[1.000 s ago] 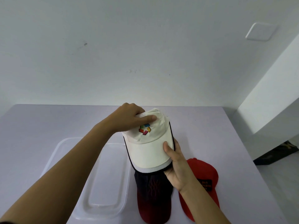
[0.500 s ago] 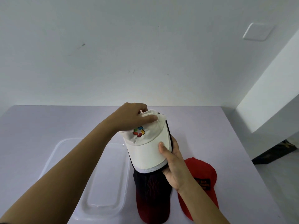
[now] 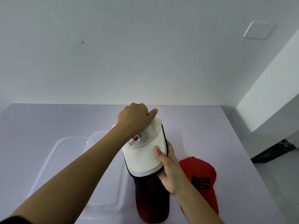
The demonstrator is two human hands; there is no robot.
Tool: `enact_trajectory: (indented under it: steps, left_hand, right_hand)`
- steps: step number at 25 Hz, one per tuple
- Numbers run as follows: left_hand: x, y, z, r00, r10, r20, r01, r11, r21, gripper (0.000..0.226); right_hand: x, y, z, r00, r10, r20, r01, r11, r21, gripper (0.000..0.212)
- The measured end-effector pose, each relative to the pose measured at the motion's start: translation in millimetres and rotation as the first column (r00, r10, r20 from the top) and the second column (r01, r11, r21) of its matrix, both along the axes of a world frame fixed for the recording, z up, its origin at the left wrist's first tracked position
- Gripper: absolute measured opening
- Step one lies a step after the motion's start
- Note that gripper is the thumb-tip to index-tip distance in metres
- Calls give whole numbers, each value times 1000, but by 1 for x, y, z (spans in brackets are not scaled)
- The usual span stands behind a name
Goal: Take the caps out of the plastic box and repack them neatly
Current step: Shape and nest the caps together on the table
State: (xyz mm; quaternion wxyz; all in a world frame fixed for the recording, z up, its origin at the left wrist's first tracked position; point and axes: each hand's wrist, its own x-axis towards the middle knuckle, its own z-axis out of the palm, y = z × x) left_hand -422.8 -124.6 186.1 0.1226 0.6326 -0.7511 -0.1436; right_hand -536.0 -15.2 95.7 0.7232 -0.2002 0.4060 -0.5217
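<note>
I hold a white cap (image 3: 144,152) with a coloured logo above the table, stacked on a dark cap (image 3: 151,196) whose peak fades from black to red. My right hand (image 3: 169,172) grips the stacked peaks from the right, thumb on the white peak. My left hand (image 3: 134,118) is curled over the crown of the white cap and grips its top. A red cap (image 3: 200,177) with a black patch lies on the table to the right. The clear plastic box (image 3: 48,160) stands left of the caps, with nothing visible inside.
The lilac table (image 3: 48,120) runs back to a white wall. Its right edge drops to the floor beside a white wall block (image 3: 271,101). Part of the clear box is hidden under my left forearm.
My left hand has slid up from the front of the white cap onto its crown, covering part of the logo. The caps have tilted slightly away. My right hand keeps its grip.
</note>
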Motion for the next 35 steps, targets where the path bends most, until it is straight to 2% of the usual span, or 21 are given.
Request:
enact_trajectory:
  steps: [5, 7, 9, 11, 13, 14, 15, 16, 17, 18, 19, 20, 22, 24, 26, 29, 31, 33, 35]
  left_hand:
    - [-7, 2, -12, 984, -69, 162, 67, 998, 16, 46]
    - [-12, -3, -15, 992, -2, 125, 8, 999, -46, 45]
    - [-1, -13, -12, 982, 134, -134, -150, 982, -114, 54]
    - [19, -23, -17, 847, 244, -473, -320, 944, -85, 61]
    - [36, -22, -47, 780, 350, -518, -376, 925, 58, 53]
    - [38, -15, -65, 752, 409, -517, -356, 912, 204, 45]
    - [36, -6, -82, 683, 490, -542, -300, 865, 404, 41]
    - [30, 4, -94, 556, 600, -575, -191, 766, 614, 42]
    - [24, 9, -105, 383, 711, -590, -40, 651, 758, 38]
    - [18, 12, -112, 184, 799, -573, 103, 564, 819, 30]
    - [14, 9, -121, 15, 839, -545, 197, 532, 824, 24]
    - [11, 5, -131, -94, 846, -525, 242, 531, 812, 22]
    - [8, -8, -152, -198, 850, -488, 273, 526, 806, 22]
    - [6, -20, -171, -177, 877, -447, 261, 480, 838, 19]
    - [4, -33, -190, -96, 894, -438, 226, 448, 865, 16]
    - [-2, -48, -216, 66, 874, -482, 134, 471, 872, 25]
    - [-8, -53, -233, 237, 831, -504, 46, 508, 860, 35]
    - [-12, -56, -248, 421, 757, -500, -48, 569, 821, 43]
    - [-13, -56, -260, 545, 709, -448, -174, 618, 767, 45]
  right_hand:
    - [2, 1, -10, 1000, -18, 4, 18, 1000, 12, 39]
    - [4, 1, -14, 999, -18, 46, 17, 999, 28, 40]
    - [2, -2, -19, 990, -53, 131, 44, 996, 73, 50]
    - [-7, -9, -28, 965, -119, 234, 94, 989, 112, 74]
    - [-19, -21, -39, 936, -195, 292, 155, 976, 154, 91]
    - [-24, -28, -44, 920, -231, 315, 181, 967, 180, 92]
    - [-28, -35, -48, 904, -266, 335, 204, 956, 209, 90]
    - [-31, -41, -49, 896, -283, 343, 213, 950, 228, 87]
    - [-33, -48, -52, 897, -288, 336, 213, 947, 241, 77]
    - [-34, -55, -56, 904, -295, 311, 218, 941, 258, 60]
    - [-35, -64, -61, 913, -301, 274, 223, 934, 280, 44]
    - [-36, -72, -66, 924, -301, 237, 223, 926, 305, 34]
    - [-38, -89, -79, 942, -290, 167, 216, 908, 360, 24]
    - [-44, -106, -95, 966, -240, 97, 184, 900, 396, 22]
    - [-52, -122, -122, 985, -170, 12, 148, 889, 433, 32]
    - [-61, -135, -156, 992, -64, -108, 107, 885, 453, 42]
    - [-63, -135, -171, 968, 26, -248, 88, 895, 437, 43]
    - [-63, -135, -175, 865, 137, -483, 57, 929, 365, 43]
    - [-62, -136, -176, 655, 231, -720, 16, 948, 319, 48]
